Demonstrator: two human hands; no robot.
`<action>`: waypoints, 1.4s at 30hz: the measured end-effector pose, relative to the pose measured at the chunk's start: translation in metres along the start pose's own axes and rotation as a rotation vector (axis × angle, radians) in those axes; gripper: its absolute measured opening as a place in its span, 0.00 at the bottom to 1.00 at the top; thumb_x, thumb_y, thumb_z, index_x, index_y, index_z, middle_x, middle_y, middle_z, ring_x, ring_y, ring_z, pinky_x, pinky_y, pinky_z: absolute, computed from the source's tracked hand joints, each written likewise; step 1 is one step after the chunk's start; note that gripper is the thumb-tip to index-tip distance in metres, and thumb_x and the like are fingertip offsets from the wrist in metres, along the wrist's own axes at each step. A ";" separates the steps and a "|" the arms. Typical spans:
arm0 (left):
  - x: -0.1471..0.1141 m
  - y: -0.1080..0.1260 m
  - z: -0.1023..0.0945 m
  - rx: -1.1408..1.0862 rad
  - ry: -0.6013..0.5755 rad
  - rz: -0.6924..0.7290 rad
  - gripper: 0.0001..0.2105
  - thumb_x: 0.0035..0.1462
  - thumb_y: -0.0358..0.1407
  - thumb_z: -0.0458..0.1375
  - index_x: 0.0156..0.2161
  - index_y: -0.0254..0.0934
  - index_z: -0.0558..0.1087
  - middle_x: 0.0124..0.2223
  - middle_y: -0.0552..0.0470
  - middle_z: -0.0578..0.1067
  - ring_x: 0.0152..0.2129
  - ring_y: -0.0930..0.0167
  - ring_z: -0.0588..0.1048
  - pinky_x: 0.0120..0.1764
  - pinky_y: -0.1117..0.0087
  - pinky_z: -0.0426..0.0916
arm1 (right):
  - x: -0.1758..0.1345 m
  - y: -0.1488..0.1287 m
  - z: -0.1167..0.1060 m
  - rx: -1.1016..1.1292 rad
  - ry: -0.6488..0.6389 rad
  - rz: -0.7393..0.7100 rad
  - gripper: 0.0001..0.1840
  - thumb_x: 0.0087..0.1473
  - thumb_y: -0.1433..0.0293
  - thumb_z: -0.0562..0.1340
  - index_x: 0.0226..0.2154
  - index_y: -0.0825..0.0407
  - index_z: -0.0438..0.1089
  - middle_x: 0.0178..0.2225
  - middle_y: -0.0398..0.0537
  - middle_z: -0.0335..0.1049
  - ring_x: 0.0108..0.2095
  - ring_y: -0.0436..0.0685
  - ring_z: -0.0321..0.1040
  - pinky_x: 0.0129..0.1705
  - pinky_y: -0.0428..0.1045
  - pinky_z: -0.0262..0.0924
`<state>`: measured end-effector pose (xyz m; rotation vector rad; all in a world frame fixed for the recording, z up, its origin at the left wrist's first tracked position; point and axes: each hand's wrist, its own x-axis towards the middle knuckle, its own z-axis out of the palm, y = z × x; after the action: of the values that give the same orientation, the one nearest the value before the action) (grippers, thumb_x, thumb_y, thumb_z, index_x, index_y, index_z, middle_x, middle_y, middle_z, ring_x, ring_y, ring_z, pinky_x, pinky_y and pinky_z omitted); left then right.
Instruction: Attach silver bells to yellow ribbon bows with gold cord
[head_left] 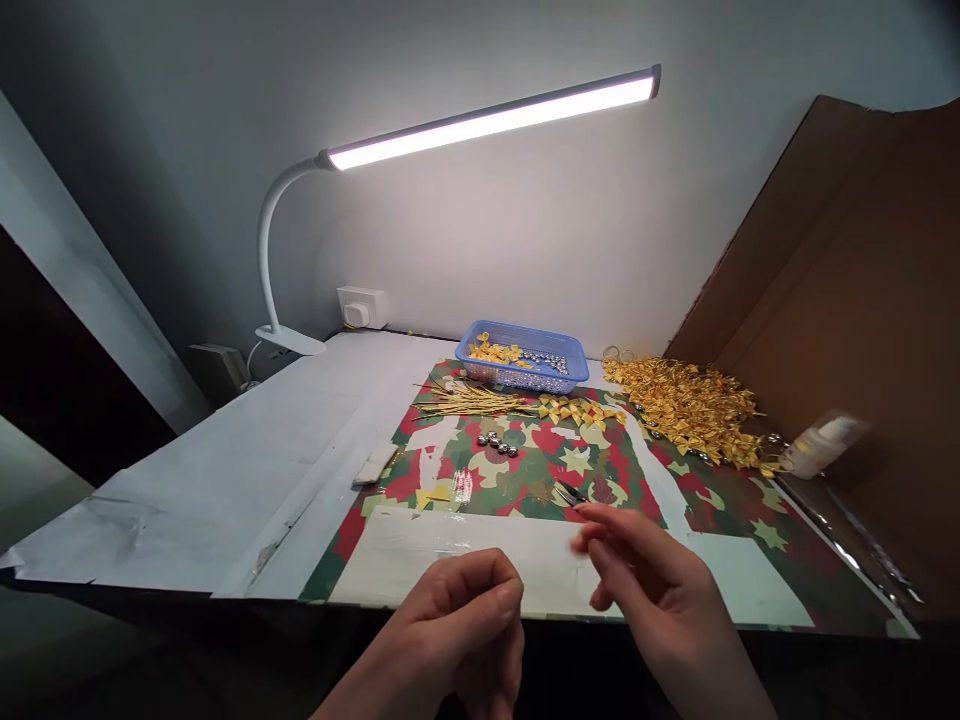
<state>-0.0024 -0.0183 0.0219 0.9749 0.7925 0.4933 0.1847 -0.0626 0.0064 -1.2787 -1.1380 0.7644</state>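
left hand closing up, right hand hanging loose beside a small tool

from my remote seat i am reading a clock face centred on the silver beads [499, 447]. my left hand [469, 620] is sitting at six, its thumb pressing against the curled forefinger; whether something is hiding inside that fist, i cannot tell. my right hand [664, 585] is hovering at four, its fingers bending loosely, a narrow gap showing by the thumb, one fingertip blurring. just past the right forefinger, also at four, a small dark pointed tool [570, 492] is lying on the camouflage-patterned sheet [517, 492]; i cannot tell whether finger and tool are touching.

farther out, a yellow scrap [433, 496] is resting at eight and a pale block [375, 466] near nine. thin yellow stems [472, 400] are fanning out just before twelve, while yellow folded pieces [581, 411] are lying in a row near two. behind the stems, a blue basket [583, 362] is standing just past twelve, holding more yellow pieces and beads. a golden heap [679, 405] is spreading toward three, and a blurred bottle [817, 448] is standing beyond it, beside brown cardboard [847, 250]. high at twelve, a lamp [495, 122] is glowing.
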 end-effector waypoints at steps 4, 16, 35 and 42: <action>-0.004 0.003 0.000 0.151 0.046 -0.013 0.17 0.61 0.45 0.56 0.24 0.39 0.63 0.12 0.63 0.61 0.07 0.81 0.56 0.13 0.79 0.46 | -0.004 0.001 0.005 -0.062 -0.002 -0.023 0.10 0.58 0.60 0.63 0.41 0.45 0.74 0.58 0.50 0.62 0.44 0.55 0.70 0.26 0.41 0.63; -0.010 0.006 -0.005 0.210 0.030 -0.017 0.17 0.58 0.48 0.60 0.26 0.38 0.68 0.11 0.67 0.53 0.08 0.81 0.49 0.14 0.77 0.40 | -0.002 -0.004 0.015 -0.205 -0.473 -0.131 0.09 0.59 0.71 0.58 0.28 0.52 0.70 0.27 0.42 0.66 0.28 0.50 0.63 0.30 0.44 0.55; -0.018 0.004 0.002 0.178 0.206 0.152 0.06 0.50 0.36 0.65 0.30 0.36 0.74 0.22 0.58 0.70 0.18 0.75 0.67 0.24 0.73 0.63 | -0.018 -0.004 0.027 -0.205 -0.252 -0.204 0.11 0.62 0.72 0.56 0.27 0.50 0.63 0.26 0.41 0.63 0.25 0.48 0.59 0.26 0.44 0.52; -0.018 0.001 0.004 0.442 0.342 0.314 0.04 0.53 0.36 0.62 0.28 0.40 0.76 0.20 0.58 0.68 0.17 0.72 0.68 0.23 0.72 0.64 | -0.019 -0.002 0.030 -0.208 -0.277 -0.194 0.12 0.63 0.69 0.55 0.27 0.50 0.63 0.26 0.41 0.63 0.24 0.49 0.59 0.26 0.45 0.52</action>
<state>-0.0105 -0.0328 0.0306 1.4608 1.0894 0.7906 0.1504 -0.0705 0.0012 -1.2350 -1.5757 0.7054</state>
